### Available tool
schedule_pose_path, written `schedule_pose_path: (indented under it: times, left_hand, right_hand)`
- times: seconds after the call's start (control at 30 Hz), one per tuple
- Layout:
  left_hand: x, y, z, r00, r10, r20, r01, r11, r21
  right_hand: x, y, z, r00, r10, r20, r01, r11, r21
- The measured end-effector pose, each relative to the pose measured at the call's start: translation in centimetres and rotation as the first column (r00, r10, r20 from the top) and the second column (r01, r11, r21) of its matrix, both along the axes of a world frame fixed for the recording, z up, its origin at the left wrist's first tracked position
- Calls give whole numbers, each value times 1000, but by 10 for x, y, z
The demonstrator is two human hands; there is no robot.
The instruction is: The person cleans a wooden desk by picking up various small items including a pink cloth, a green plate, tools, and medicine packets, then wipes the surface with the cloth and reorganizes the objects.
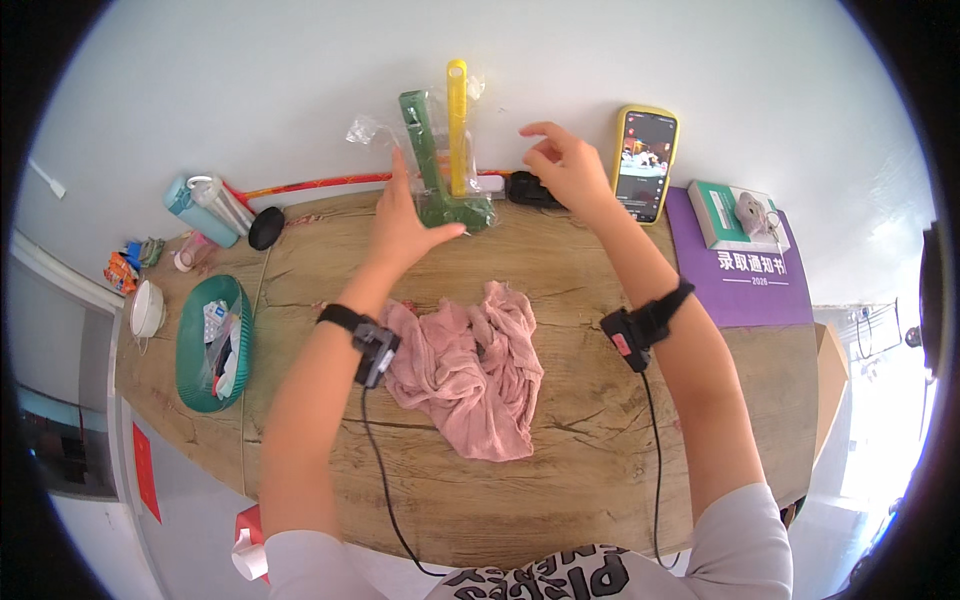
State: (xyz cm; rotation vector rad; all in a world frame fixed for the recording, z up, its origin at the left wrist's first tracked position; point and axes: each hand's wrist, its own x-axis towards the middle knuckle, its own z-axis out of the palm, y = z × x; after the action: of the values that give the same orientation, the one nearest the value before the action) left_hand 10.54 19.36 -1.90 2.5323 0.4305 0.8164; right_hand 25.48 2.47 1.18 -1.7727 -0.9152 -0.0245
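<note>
My left hand (405, 221) is at the back of the wooden table, thumb and fingers spread beside a green plastic tool (424, 142) in clear wrapping. Whether it touches the wrapping, I cannot tell. A yellow handle (457, 127) stands upright just right of the green one, against the wall. My right hand (566, 165) is raised, fingers bent, between the yellow handle and a phone (645, 165) in a yellow case; nothing shows in it. Below it lies a black object (532, 190). A crumpled pink cloth (480, 367) lies mid-table between my forearms.
On the left stand a green basket (189, 345) with small packets, a white bowl (148, 309), bottles (201, 212) and a black round object (266, 229). A purple folder (750, 300) and a box (705, 214) with a keychain lie at right. Cables hang from both wrist devices.
</note>
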Motion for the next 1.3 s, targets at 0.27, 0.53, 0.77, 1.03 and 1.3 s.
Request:
schedule_pose_path:
  times: [0.27, 0.53, 0.77, 1.03, 1.3]
  left_hand:
    - [-8, 10, 2, 972, -12, -233, 10, 1000, -10]
    - [-25, 18, 10, 968, 89, -234, -63, 991, 117]
    - [-84, 25, 16, 989, 149, -14, -144, 976, 166]
    - [-244, 56, 27, 726, 687, 0, -516, 545, 661]
    - [-283, 46, 25, 766, 557, -320, -359, 784, 507]
  right_hand:
    - [-10, -64, 2, 980, 105, -171, -128, 984, -128]
    - [-28, -94, 6, 986, 114, -125, -126, 988, -93]
    - [-46, -119, 8, 973, 144, -181, -163, 982, -91]
    - [-83, -91, 8, 955, 223, -197, -258, 951, -171]
    - [-100, -99, 6, 936, 345, -73, -352, 903, -246]
